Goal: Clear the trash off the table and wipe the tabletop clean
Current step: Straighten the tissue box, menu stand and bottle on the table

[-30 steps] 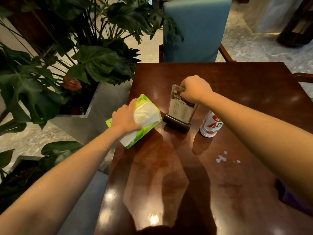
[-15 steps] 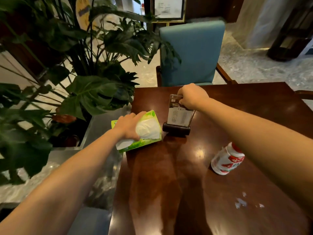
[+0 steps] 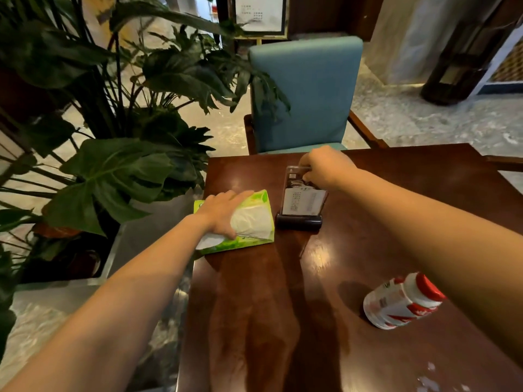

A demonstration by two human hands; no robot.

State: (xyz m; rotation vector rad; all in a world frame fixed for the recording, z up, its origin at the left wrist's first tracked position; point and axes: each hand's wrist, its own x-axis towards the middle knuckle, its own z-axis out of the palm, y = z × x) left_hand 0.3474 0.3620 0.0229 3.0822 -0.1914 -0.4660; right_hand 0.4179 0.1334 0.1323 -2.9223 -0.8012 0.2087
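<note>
Since a moment ago, your left hand (image 3: pixel 223 215) has flattened the green tissue pack (image 3: pixel 240 222) down onto the tabletop (image 3: pixel 283 306), and the whole scene sits lower in your view, with more of the blue chair (image 3: pixel 305 91) showing beyond the far edge.

Your left grip lies spread, palm down, across the top of the tissue pack; the fingers reach toward its far end, and a white tissue pokes out just right of your palm. The pack lies at the left edge of the tabletop, with one corner hanging over it.

Your right hand (image 3: pixel 325 168) is curled around the top edge of a clear plastic sign stand (image 3: pixel 302 199), the grip pinching it from above. The stand is upright on a dark base, just right of the tissue pack and almost touching it.

A small white bottle (image 3: pixel 402 304) with a red cap and red label lies on its side near the right edge, partly under your right forearm and well apart from both hands. White scraps (image 3: pixel 427 380) are scattered on the tabletop at the lower right corner, nearer you than the bottle.

Large-leafed plants (image 3: pixel 113 171) in a metal planter stand left of the tabletop.
</note>
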